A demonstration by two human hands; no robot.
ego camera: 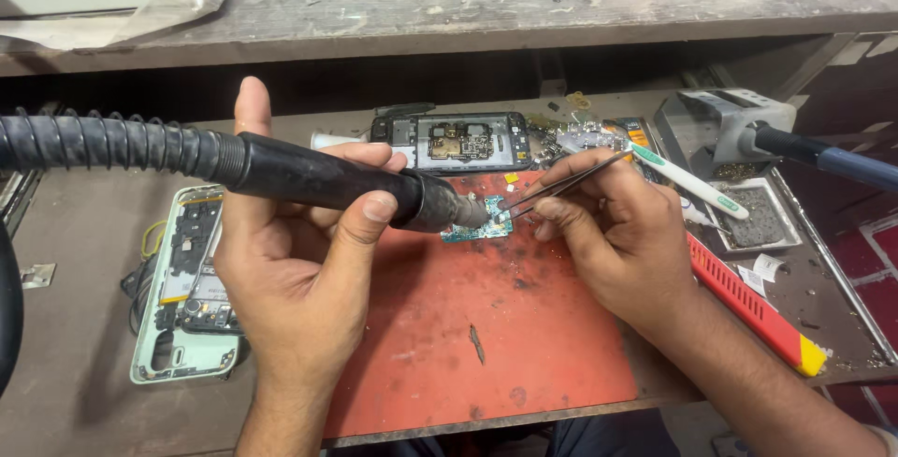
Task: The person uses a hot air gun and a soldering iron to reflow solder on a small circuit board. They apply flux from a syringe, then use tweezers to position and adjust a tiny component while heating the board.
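Nearest, a red work mat point(486, 345) spread on the bench point(65, 363). Left hand point(290, 270) wrapped around a black hot-air handpiece point(327, 181), nozzle angled down onto a small teal circuit board point(482, 225) at the mat's far edge. Right hand point(608, 232) pinching metal tweezers point(566, 184), tips just beside the same board. Left of the mat, an opened pale-green phone shell point(182, 289). Right, a red-and-yellow tool point(748, 303) and a white toothbrush point(687, 181). Beyond, an opened dark phone point(454, 142); farther, a cluttered shelf point(524, 8).
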